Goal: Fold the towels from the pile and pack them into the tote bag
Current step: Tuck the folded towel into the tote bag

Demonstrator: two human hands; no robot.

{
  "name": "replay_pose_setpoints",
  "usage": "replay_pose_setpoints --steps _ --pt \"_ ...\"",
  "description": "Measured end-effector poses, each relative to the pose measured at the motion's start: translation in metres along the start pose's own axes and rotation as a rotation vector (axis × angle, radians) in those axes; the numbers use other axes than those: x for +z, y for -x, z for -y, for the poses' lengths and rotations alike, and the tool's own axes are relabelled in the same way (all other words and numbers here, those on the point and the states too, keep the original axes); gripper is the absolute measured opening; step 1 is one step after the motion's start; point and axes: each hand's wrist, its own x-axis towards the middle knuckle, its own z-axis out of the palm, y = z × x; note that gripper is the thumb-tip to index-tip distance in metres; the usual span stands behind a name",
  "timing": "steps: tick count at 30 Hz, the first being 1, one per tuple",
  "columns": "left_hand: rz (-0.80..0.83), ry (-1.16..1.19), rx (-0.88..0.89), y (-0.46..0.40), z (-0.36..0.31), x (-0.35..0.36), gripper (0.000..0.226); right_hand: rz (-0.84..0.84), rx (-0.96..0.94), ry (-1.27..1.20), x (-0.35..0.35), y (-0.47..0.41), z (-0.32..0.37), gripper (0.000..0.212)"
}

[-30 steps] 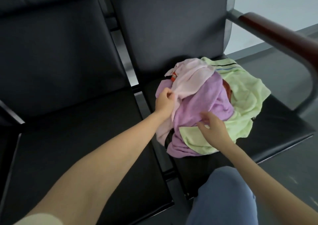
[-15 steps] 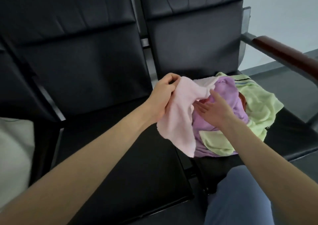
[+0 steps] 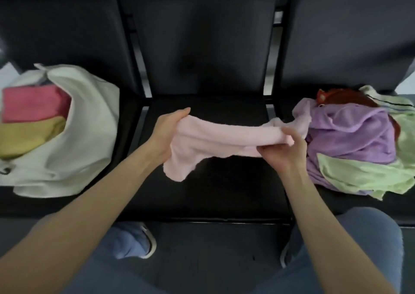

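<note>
Row of black padded seats (image 3: 202, 192), three side by side. White fabric tote bag (image 3: 74, 136) lies on left seat, mouth open, a folded pink towel (image 3: 33, 102) stacked over a folded yellow towel (image 3: 27, 136) inside. Pile of crumpled towels (image 3: 359, 147) on right seat: purple, light green, some orange-red. Pale pink terry towel (image 3: 215, 136) stretched above middle seat, long axis left-right, one corner drooping below left hand (image 3: 167, 132). Left hand grips left end, fingers curled round it. Right hand (image 3: 283, 149) pinches right end, just beside pile.
</note>
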Motion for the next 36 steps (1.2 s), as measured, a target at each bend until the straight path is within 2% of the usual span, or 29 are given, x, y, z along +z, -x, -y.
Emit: replay_pose_setpoints --steps 2,4,7,9,11,13,15,17,20,23,26,29,33,36 --pt "-0.113 0.031 -0.023 -0.004 0.013 -0.025 0.026 -0.002 -0.022 -0.081 -0.013 0.001 -0.010 0.046" --pt "-0.202 0.049 -0.036 -0.010 0.024 -0.047 0.023 -0.073 -0.052 -0.015 -0.021 0.000 -0.019 0.026" --pt "-0.339 0.003 -0.047 -0.023 0.045 -0.070 0.026 -0.155 -0.105 0.381 -0.019 -0.002 -0.033 0.018" --pt "-0.399 -0.048 -0.020 -0.031 0.059 -0.076 0.036 -0.133 -0.151 0.666 -0.011 0.000 -0.047 0.010" --pt "-0.416 -0.153 0.041 -0.035 0.072 -0.077 0.038 -0.060 -0.190 0.824 -0.001 0.003 -0.061 0.004" --pt "-0.385 -0.388 0.141 -0.034 0.087 -0.073 0.038 0.031 -0.233 0.969 0.002 0.002 -0.072 0.015" --pt "-0.279 -0.604 0.209 -0.030 0.104 -0.063 0.033 0.049 -0.255 1.166 0.000 -0.004 -0.079 0.033" --pt "-0.137 -0.731 0.261 -0.026 0.126 -0.053 0.024 -0.012 -0.272 1.366 -0.007 -0.011 -0.081 0.042" --pt "-0.030 -0.906 0.352 -0.025 0.151 -0.041 0.017 -0.171 -0.355 1.585 -0.026 -0.020 -0.074 0.039" --pt "-0.049 -0.985 0.381 -0.031 0.164 -0.034 0.025 -0.345 -0.431 1.795 -0.051 -0.021 -0.060 0.038" --pt "-0.124 -1.068 0.424 -0.037 0.169 -0.028 0.033 -0.468 -0.429 1.984 -0.071 -0.021 -0.046 0.047" --pt "-0.177 -1.211 0.462 -0.039 0.169 -0.021 0.036 -0.428 -0.432 2.134 -0.084 -0.025 -0.039 0.049" --pt "-0.164 -1.361 0.471 -0.041 0.162 -0.012 0.023 -0.393 -0.456 2.286 -0.091 -0.032 -0.035 0.038" --pt "-0.197 -1.215 0.399 -0.041 0.149 -0.006 0.027 -0.365 -0.574 2.369 -0.092 -0.040 -0.026 0.022"
